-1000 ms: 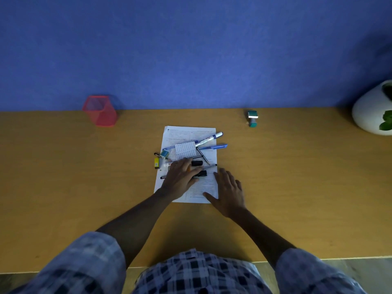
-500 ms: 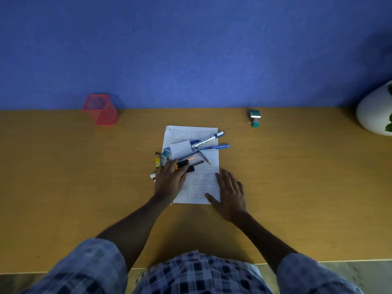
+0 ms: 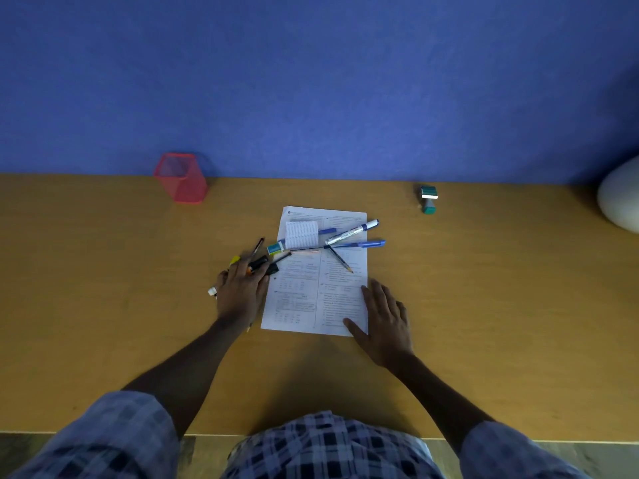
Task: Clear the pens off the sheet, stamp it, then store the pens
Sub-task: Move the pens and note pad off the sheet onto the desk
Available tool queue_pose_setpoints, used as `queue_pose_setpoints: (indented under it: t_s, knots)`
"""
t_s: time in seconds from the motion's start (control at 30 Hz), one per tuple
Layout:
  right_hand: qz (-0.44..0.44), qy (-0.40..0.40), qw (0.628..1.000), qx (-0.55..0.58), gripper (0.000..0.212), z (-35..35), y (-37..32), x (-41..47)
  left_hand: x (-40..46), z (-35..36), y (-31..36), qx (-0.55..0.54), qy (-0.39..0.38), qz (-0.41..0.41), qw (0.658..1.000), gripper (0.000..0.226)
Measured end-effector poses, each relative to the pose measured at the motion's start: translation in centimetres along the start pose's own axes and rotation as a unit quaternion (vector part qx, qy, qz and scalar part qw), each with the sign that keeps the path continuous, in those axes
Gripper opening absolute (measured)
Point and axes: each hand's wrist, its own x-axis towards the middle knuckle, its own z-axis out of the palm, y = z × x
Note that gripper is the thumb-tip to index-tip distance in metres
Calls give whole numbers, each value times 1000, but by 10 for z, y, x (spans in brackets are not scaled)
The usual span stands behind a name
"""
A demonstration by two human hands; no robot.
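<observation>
A printed sheet (image 3: 311,299) lies mid-desk. My left hand (image 3: 240,292) lies flat, fingers spread, over a bunch of pens at the sheet's left edge: a black marker (image 3: 259,263), a yellow highlighter (image 3: 235,260) and a white-capped pen (image 3: 212,291) stick out from under it. My right hand (image 3: 383,319) presses flat on the sheet's lower right corner. Across the sheet's top half lie a white-and-blue marker (image 3: 352,232), a blue pen (image 3: 363,244), a thin pencil (image 3: 340,260) and a folded paper slip (image 3: 301,234). The green stamp (image 3: 428,200) stands at the back right.
A red mesh pen cup (image 3: 181,178) stands at the back left against the blue wall. A white rounded pot (image 3: 622,202) sits at the far right edge. The desk's front edge runs just before my lap.
My left hand has slid left from the sheet's middle to its left edge, dragging several pens along onto the desk. My right hand has stayed on the sheet.
</observation>
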Motion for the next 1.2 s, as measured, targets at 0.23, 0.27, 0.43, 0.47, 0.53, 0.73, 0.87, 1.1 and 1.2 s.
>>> queue_pose_setpoints:
  t_s: [0.23,0.27,0.43,0.47,0.53,0.73,0.87,1.1,1.2]
  knots:
    - [0,-2,1000,-6,84,-1,-1,0,-6,-6,-44,1,2,-53,999,34]
    - [1,-1,1000,-5,84,-1,-1,1,-7,-7,-50,3,2,-57,998,34]
    - [0,0,1000,-7,82,0,0,1,-8,-13,-79,-4,-3,-61,998,35]
    - [1,-1,1000,-9,83,0,-1,1,-8,-14,-84,-3,-7,-64,998,36]
    - [1,-5,1000,-14,83,-1,-1,1,-7,-15,-93,3,-15,-64,998,37]
    - [-1,-8,1000,-13,84,-2,-1,1,-10,-19,-100,11,-18,-57,998,41]
    - [-1,-11,1000,-15,85,-2,0,0,-21,-23,-89,-4,-25,-93,995,58]
    - [-3,-10,1000,-12,84,-3,-1,1,-36,-26,-83,9,-36,-105,994,85]
    - [-2,-12,1000,-13,84,-3,-1,0,-30,-28,-88,17,-48,-76,996,84]
